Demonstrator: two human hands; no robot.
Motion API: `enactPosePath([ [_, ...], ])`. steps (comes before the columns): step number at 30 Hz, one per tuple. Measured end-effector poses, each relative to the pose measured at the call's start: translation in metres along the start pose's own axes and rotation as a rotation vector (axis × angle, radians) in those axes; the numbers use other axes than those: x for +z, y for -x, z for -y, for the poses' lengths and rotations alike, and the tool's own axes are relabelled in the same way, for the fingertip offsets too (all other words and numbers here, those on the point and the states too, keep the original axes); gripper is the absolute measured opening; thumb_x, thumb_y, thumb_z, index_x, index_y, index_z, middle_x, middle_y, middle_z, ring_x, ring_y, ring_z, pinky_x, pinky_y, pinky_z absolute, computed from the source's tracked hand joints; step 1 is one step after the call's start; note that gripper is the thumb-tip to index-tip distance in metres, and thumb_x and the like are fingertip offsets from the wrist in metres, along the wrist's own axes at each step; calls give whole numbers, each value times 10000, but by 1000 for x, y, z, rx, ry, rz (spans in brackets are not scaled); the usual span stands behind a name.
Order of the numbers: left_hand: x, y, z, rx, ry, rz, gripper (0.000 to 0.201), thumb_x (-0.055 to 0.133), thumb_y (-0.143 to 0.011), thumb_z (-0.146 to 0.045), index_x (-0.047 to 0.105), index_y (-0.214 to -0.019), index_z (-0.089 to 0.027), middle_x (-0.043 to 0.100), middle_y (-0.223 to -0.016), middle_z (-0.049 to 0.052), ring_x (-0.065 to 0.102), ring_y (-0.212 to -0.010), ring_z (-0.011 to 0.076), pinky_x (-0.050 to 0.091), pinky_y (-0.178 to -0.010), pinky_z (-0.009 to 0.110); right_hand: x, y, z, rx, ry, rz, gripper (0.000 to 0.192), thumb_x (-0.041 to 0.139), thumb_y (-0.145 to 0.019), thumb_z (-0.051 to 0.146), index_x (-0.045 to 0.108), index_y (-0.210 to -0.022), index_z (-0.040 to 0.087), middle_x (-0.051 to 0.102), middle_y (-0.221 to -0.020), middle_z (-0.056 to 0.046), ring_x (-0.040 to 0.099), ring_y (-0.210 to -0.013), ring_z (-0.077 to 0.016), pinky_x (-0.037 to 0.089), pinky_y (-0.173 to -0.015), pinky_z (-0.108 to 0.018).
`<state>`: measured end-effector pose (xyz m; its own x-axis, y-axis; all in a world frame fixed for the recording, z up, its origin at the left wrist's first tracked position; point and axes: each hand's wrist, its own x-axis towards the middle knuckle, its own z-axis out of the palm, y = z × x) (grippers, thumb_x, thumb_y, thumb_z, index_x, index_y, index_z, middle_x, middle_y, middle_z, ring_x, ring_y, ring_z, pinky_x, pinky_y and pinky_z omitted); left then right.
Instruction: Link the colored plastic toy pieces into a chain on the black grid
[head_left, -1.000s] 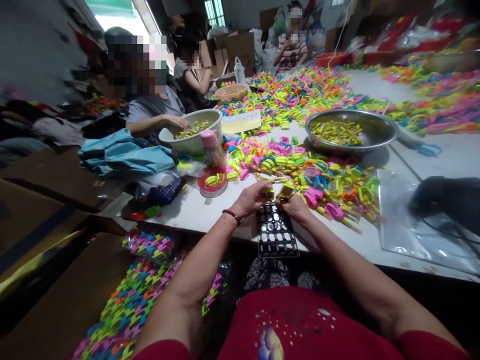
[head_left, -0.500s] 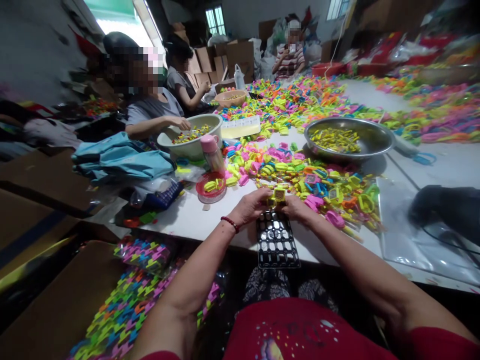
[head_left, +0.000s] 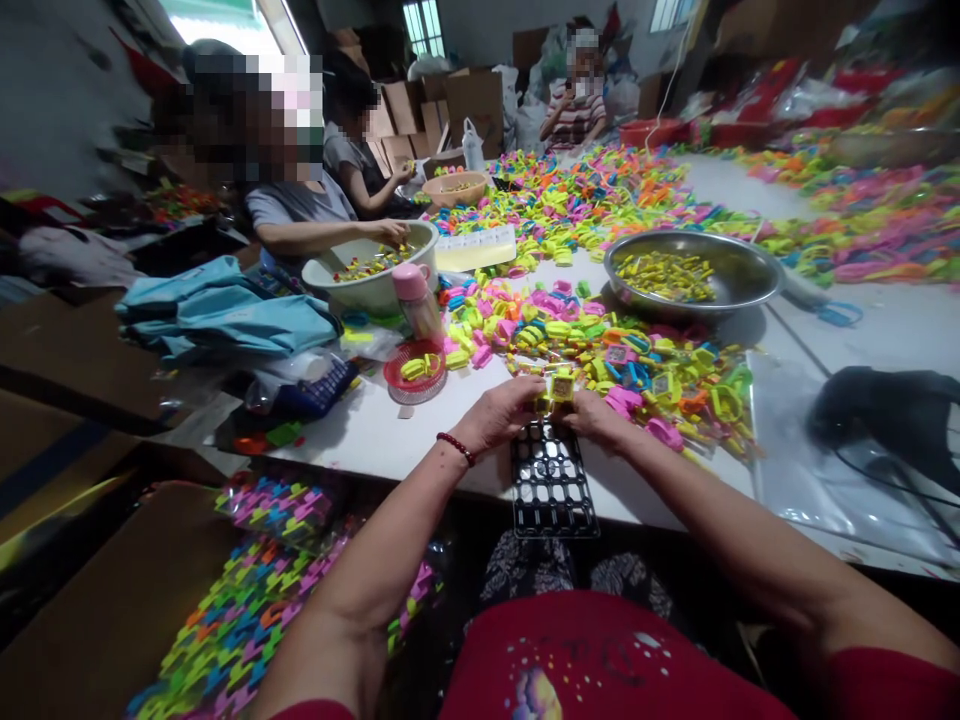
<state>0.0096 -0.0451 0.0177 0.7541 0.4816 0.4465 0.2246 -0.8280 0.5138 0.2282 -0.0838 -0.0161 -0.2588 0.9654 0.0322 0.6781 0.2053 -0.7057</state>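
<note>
My left hand [head_left: 501, 412] and my right hand [head_left: 596, 415] meet at the near edge of the white table [head_left: 390, 430], both pinching a small yellow toy watch [head_left: 559, 388] between their fingertips. A red bead bracelet circles my left wrist. Just below the hands a black grid tray [head_left: 553, 480] with many small cells overhangs the table edge. Right behind the hands lies a heap of bright plastic watch straps [head_left: 600, 345] in yellow, pink, blue and orange.
A steel bowl [head_left: 739, 270] of yellow parts stands at the back right, a pale bowl [head_left: 375, 285] at the left with another person's hand in it. A pink-capped bottle [head_left: 416, 300] and red dish [head_left: 412, 370] stand nearby. Colourful packed parts [head_left: 247, 620] fill a box below left. Clear plastic sheet [head_left: 825, 480] lies right.
My hands came together on the yellow toy watch, which had been in the right hand alone. The view shifted slightly; the person at left moved a hand inside the pale bowl.
</note>
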Motion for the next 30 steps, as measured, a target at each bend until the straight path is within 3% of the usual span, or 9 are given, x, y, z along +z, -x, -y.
enactPosePath([
  [4, 0, -1, 1, -31, 15, -5, 449, 642, -846, -169, 536, -1282, -189, 576, -1341, 110, 541, -1267, 204, 446, -1081, 358, -2, -1, -4, -15, -4, 25, 221, 603, -754, 136, 745, -922, 163, 725, -917, -47, 632, -844, -198, 485, -764, -265],
  [8, 1, -2, 0, -38, 41, 3, 428, 644, -858, -210, 540, -1273, -181, 575, -1343, 111, 535, -1275, 204, 442, -1086, 348, 0, -2, -12, -10, 8, 44, 169, 638, -746, 167, 737, -884, 160, 721, -848, -39, 641, -800, -201, 487, -718, -256],
  [12, 3, -2, -2, -19, 16, 18, 422, 631, -857, -196, 545, -1270, -187, 589, -1324, 109, 543, -1264, 204, 446, -1083, 354, 10, -2, -16, -33, 55, 6, 240, 599, -751, 122, 722, -954, 157, 713, -943, -74, 632, -869, -219, 469, -772, -277],
  [17, 1, -7, -4, -5, 0, 34, 438, 637, -831, -154, 537, -1255, -198, 590, -1309, 96, 553, -1248, 207, 469, -1059, 366, 22, -2, -7, -31, 116, -56, 234, 576, -772, 107, 704, -960, 163, 693, -982, -85, 620, -894, -215, 458, -790, -277],
  [20, -5, -8, -11, -49, -58, -9, 473, 641, -831, -167, 512, -1284, -198, 588, -1300, 106, 571, -1215, 219, 493, -1035, 390, 19, 4, 2, -34, 141, -82, 244, 597, -772, 105, 688, -989, 170, 685, -955, -65, 615, -867, -196, 455, -769, -261],
  [23, -9, 0, -26, -96, -167, -123, 557, 636, -842, -189, 455, -1369, -210, 530, -1370, 127, 511, -1287, 245, 453, -1090, 444, -7, 18, 2, -51, 164, -142, 231, 602, -819, 155, 669, -1040, 167, 665, -964, -66, 600, -876, -190, 451, -789, -265],
  [26, -5, 24, -48, -155, -265, -364, 562, 587, -873, -223, 428, -1411, -259, 514, -1390, 108, 496, -1307, 266, 455, -1093, 490, -53, 31, -5, 26, 341, -284, 268, 503, -892, 156, 645, -1119, 162, 636, -1069, -105, 574, -957, -202, 434, -854, -285],
  [28, 4, 47, -56, -208, -301, -564, 514, 558, -873, -251, 476, -1364, -376, 622, -1240, 33, 604, -1169, 263, 528, -1012, 511, -84, 33, -9, 165, 530, -329, 304, 459, -885, 106, 646, -1124, 135, 627, -1118, -149, 569, -996, -225, 428, -870, -299],
  [30, 18, 72, -48, -241, -285, -601, 493, 552, -834, -321, 513, -1274, -538, 697, -1053, -67, 686, -985, 267, 612, -861, 521, -106, 28, -11, 282, 663, -329, 310, 464, -849, 59, 669, -1079, 93, 642, -1104, -193, 589, -994, -251, 436, -863, -308],
])
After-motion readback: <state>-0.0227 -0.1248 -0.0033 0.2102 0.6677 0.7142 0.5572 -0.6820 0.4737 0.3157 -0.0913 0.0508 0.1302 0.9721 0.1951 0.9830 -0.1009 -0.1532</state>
